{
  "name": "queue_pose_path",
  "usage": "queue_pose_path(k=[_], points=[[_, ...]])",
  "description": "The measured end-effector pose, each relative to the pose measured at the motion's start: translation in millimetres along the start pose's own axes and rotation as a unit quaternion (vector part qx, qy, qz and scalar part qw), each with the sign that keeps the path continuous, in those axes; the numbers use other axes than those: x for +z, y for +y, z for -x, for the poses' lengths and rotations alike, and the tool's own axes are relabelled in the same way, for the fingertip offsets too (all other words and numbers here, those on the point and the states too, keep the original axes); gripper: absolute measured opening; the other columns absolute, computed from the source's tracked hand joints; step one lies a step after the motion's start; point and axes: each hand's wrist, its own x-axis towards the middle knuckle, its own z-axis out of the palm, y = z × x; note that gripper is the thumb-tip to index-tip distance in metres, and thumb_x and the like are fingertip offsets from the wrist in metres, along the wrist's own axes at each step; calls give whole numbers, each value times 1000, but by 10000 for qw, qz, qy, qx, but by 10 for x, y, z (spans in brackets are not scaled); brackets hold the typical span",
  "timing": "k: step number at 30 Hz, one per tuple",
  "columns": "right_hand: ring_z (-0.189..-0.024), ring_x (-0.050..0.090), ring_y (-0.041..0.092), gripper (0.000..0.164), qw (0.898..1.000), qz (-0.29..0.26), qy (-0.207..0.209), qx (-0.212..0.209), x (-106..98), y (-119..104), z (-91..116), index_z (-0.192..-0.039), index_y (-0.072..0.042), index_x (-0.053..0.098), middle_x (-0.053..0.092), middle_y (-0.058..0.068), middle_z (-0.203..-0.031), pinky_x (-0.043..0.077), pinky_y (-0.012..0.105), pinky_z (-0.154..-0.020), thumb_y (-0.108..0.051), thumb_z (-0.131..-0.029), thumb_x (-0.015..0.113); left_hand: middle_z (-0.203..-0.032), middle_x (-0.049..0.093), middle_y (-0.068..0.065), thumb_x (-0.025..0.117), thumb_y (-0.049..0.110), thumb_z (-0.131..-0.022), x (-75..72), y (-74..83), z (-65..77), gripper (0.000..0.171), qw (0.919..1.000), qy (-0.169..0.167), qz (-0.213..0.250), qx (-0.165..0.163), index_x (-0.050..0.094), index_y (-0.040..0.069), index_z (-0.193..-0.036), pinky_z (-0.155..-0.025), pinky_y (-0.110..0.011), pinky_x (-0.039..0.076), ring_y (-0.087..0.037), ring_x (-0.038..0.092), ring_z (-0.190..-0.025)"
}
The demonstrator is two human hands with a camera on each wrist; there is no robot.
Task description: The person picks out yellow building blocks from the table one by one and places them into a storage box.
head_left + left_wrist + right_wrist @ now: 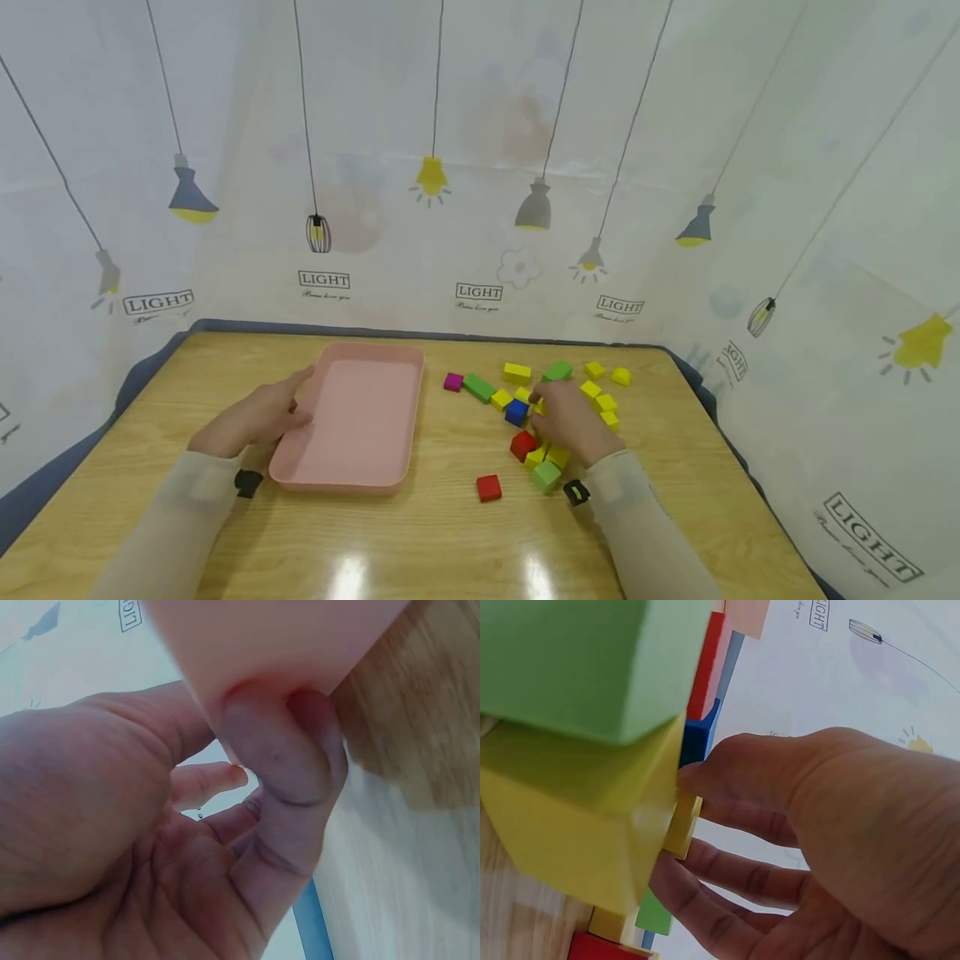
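Observation:
A shallow pink tray lies left of centre on the table. My left hand grips its left side, its fingertips pressed against the pink wall in the left wrist view. Over the scattered toy blocks on the right, my right hand reaches down with curved, spread fingers. Between its thumb and fingers is a small yellow block, partly hidden. A blue block sits right beside the thumb. Nearer the wrist are a red block and a light green block.
A magenta block and a long green block lie between tray and pile. Another red block sits nearer me. Several yellow blocks lie right of my right hand. A printed curtain surrounds the table.

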Motion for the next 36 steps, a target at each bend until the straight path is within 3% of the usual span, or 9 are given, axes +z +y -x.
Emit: queue_pose_path(k=[8, 16, 24, 30, 36], points=[[-90, 54, 20, 33, 9991, 186, 323, -196, -29, -30, 20, -123, -8, 68, 63, 6, -117, 50, 33, -77, -17, -92, 72, -92, 61, -11, 68, 18, -97, -20, -10, -15, 82, 9998, -60, 156, -94, 17, -3, -157, -70, -40, 47, -21, 56, -77], [-88, 51, 21, 33, 9959, 33, 810, -392, -130, -170, 85, -121, -10, 68, 59, 5, -111, 50, 32, -75, -17, -89, 74, -91, 60, -10, 68, 17, -96, -4, -7, -13, 82, 9996, -45, 261, -2, 17, -3, -157, -69, -39, 47, -20, 56, -76], [-84, 51, 20, 32, 9909, -4, 1036, -865, -163, -514, 87, -120, -11, 69, 58, 5, -108, 49, 31, -72, -18, -89, 74, -88, 57, -10, 68, 17, -97, -11, 22, -15, 82, 9994, -86, 292, -179, 16, -1, -158, -66, -38, 44, -21, 53, -73], [-84, 53, 18, 31, 9861, -148, 910, -1386, -24, -827, 43, -119, -14, 68, 58, 3, -108, 50, 28, -75, -18, -89, 74, -88, 58, -9, 68, 16, -97, 10, -17, -13, 82, 9991, -136, 326, -251, 16, 0, -159, -68, -37, 45, -20, 55, -75], [-79, 51, 16, 30, 9728, -138, 915, -2123, 119, -1181, -2, -118, -11, 69, 57, 2, -100, 48, 26, -70, -16, -88, 73, -89, 57, -9, 68, 17, -97, 3, -27, 0, 83, 9988, -144, 381, -285, 15, 0, -158, -67, -37, 45, -21, 55, -75]])
